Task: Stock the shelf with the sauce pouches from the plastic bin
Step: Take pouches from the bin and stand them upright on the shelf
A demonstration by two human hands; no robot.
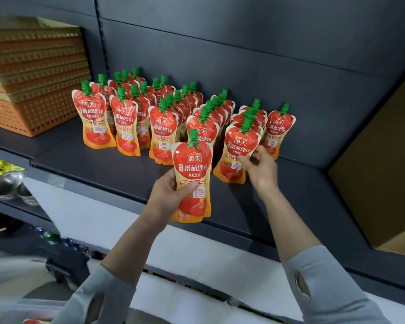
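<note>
Shelf [108, 167], dark grey, carries tomato sauce pouches [126, 127] standing upright in rows that run front to back, green spouts up and labels facing out. Judged reason: faced stock, with each new pouch going at the head of a row.

Left hand [168, 190] grips one loose pouch [193, 178] upright at its narrow waist. The thumb lies across the label; the fingers wrap behind, out of sight. The pouch hangs over the shelf's front lip, not set down, at 7 o'clock from the pouch under the other hand. The waist grip probably keeps the soft body from folding.

Right hand [261, 168] is at the front pouch [237, 153] of the second row from the right. Curled fingers [257, 151] and thumb pinch its right edge, at 3 o'clock on it. It is likely steadying or squaring the pouch, which stands slightly askew.

Stacked orange baskets [33, 94] sit at 10 o'clock on the shelf.
</note>
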